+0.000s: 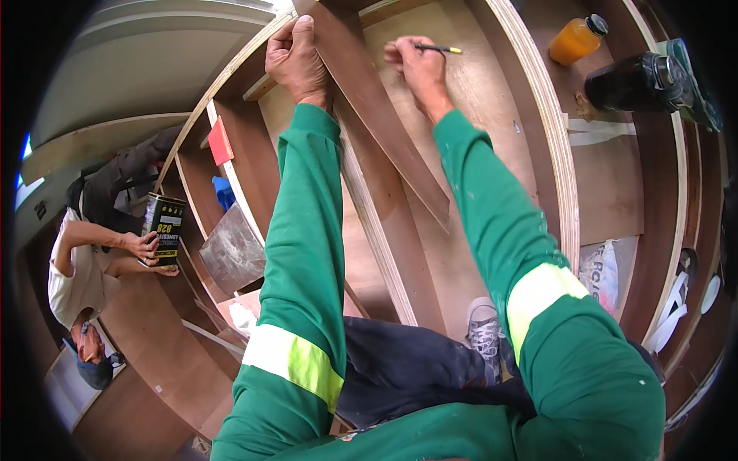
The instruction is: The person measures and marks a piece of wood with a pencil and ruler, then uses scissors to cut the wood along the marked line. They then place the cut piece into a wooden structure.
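My left hand (298, 65) is closed at the upper end of a long brown board (377, 107), its thumb by the board's edge. This board slants down to the right across the wooden framework. In my right hand (421, 73), to the right of the board, is a dark pencil (440, 48) with a yellow end. The pencil points to the right, and the fingers are partly blurred. Beneath the right hand lies a pale plywood panel (484, 107) between brown dividers.
On the right, an orange bottle (571, 43) and a black flask (626, 82) lie in a compartment. Light plywood edges (565, 192) divide the framework. At left, another person holds a dark can (163, 219). My shoe (483, 330) stands inside the framework.
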Available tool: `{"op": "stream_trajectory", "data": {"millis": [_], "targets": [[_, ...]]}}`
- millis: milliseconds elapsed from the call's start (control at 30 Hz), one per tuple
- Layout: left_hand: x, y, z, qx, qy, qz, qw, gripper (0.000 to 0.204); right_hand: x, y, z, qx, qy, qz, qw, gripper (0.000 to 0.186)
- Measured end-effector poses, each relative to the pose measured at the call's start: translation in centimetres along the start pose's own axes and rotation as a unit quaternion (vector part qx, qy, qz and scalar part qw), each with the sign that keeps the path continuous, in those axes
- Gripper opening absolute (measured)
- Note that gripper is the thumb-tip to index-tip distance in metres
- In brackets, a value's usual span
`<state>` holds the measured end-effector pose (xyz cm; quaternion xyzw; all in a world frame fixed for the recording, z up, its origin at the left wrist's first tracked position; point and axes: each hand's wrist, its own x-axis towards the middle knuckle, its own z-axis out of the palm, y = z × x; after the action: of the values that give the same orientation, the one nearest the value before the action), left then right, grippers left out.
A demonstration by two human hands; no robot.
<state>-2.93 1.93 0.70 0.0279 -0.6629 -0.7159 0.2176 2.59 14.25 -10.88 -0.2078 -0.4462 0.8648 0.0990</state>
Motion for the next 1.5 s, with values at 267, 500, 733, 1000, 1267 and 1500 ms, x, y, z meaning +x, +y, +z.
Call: {"op": "stream_trajectory", "data": {"millis": [267,500,733,1000,1267,1500], "targets": [[0.1,-0.1,-0.1,0.003,-0.013,0.006,1.0,0.018,6.4,2.4,4.3,0.067,-0.004,0.064,0.996,0.025],[0.1,-0.2,-0.5,0.014,-0.002,-0.008,1.0,0.018,6.9,3.0,5.2,0.085,0.018,0.084,0.993,0.026],[0.3,-0.3,-0.3,-0.008,-0.018,0.005,1.0,0.016,7.3,3.1,4.9,0.07,-0.003,0.085,0.994,0.031],[0.5,-0.7,-0.5,-0.007,-0.025,0.012,1.0,0.016,7.3,2.9,5.1,0.069,-0.004,0.094,0.993,0.031],[0.6,-1.1,-0.7,0.007,-0.026,0.033,0.999,0.01,7.3,2.9,5.0,0.076,-0.002,0.09,0.993,0.031],[0.6,-1.0,-0.7,0.013,-0.023,0.038,0.999,0.01,6.9,2.6,5.2,0.067,0.008,0.1,0.993,0.032]]}}
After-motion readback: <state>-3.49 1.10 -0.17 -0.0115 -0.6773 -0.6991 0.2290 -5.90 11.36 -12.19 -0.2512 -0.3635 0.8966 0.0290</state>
